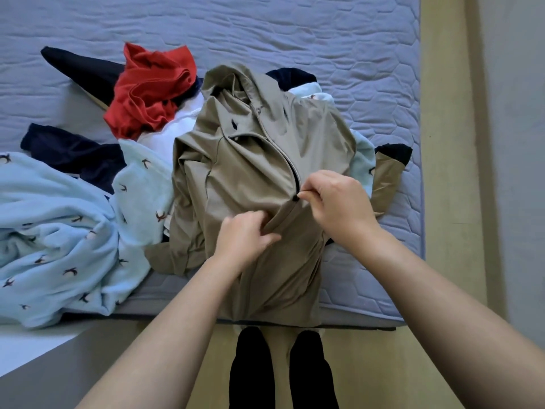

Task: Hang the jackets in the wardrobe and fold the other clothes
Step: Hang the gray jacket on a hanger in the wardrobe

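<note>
Khaki jacket (250, 160) lies half-zipped on the bed (368, 54).
Right hand (339, 199) pinches the zipper pull (295, 197); left hand (244, 234) grips bunched fabric below with curled fingers; slack cloth could snag in the teeth.

The jacket (250, 160) is thin, smooth woven cloth with a faint sheen along its creases; its zip (295, 178) looks dark and matt. The red top (147, 93) is soft, matt knit cloth. The pale blue fleece (59, 231) at the mattress's left edge is fuzzy and plush. The mattress (295, 33) is quilted cloth, stitched into raised ridges. The floor (442, 172) is smooth and dull; its material is unclear.
</note>
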`<action>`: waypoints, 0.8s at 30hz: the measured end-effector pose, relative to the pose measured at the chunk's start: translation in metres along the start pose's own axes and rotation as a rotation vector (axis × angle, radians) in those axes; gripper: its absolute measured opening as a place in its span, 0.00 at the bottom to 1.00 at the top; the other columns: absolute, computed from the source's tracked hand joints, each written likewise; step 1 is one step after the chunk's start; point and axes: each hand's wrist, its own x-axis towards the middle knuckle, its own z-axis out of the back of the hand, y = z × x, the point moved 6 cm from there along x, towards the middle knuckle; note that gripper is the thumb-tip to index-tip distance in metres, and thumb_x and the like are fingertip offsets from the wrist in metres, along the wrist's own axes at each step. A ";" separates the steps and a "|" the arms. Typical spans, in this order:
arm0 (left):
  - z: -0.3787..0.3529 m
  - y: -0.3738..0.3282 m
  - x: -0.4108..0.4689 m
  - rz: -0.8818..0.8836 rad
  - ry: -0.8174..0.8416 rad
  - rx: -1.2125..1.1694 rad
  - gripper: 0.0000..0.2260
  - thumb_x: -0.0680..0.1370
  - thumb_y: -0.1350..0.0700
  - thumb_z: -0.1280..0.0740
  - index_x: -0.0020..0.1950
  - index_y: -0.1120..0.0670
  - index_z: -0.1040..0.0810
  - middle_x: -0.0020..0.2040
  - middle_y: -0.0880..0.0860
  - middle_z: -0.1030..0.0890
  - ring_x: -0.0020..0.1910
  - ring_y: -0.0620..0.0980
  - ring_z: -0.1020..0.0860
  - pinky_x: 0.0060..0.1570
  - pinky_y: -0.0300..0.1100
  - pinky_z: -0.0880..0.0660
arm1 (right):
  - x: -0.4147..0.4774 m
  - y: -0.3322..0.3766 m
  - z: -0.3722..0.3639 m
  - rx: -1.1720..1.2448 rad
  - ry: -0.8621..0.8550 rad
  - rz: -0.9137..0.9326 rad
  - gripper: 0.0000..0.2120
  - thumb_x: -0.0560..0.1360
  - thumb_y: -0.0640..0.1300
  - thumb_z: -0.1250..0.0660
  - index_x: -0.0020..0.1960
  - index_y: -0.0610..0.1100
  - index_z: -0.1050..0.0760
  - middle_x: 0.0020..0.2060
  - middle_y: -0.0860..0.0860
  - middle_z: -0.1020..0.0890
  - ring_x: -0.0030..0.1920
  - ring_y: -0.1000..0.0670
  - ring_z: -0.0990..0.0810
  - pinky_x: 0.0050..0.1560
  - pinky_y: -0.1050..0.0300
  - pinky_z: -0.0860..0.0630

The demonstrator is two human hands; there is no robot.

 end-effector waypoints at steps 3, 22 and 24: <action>0.014 -0.023 0.004 -0.096 -0.136 -0.101 0.15 0.74 0.50 0.31 0.36 0.50 0.36 0.41 0.53 0.21 0.46 0.57 0.23 0.41 0.46 0.37 | 0.004 -0.002 0.003 -0.029 -0.022 0.008 0.07 0.73 0.44 0.34 0.41 0.42 0.23 0.36 0.47 0.20 0.36 0.40 0.22 0.34 0.45 0.25; -0.013 0.041 0.001 0.196 0.227 0.294 0.04 0.77 0.54 0.36 0.48 0.53 0.25 0.51 0.55 0.20 0.53 0.57 0.22 0.46 0.44 0.38 | -0.010 0.013 0.002 0.017 -0.153 0.058 0.09 0.75 0.46 0.35 0.39 0.42 0.23 0.34 0.51 0.21 0.30 0.45 0.23 0.26 0.49 0.26; -0.005 0.038 0.002 0.247 0.246 0.219 0.03 0.76 0.59 0.38 0.47 0.53 0.25 0.50 0.54 0.20 0.53 0.57 0.23 0.49 0.45 0.36 | -0.007 0.012 0.003 0.042 -0.149 0.062 0.09 0.75 0.46 0.35 0.40 0.42 0.23 0.34 0.51 0.21 0.31 0.45 0.23 0.28 0.49 0.26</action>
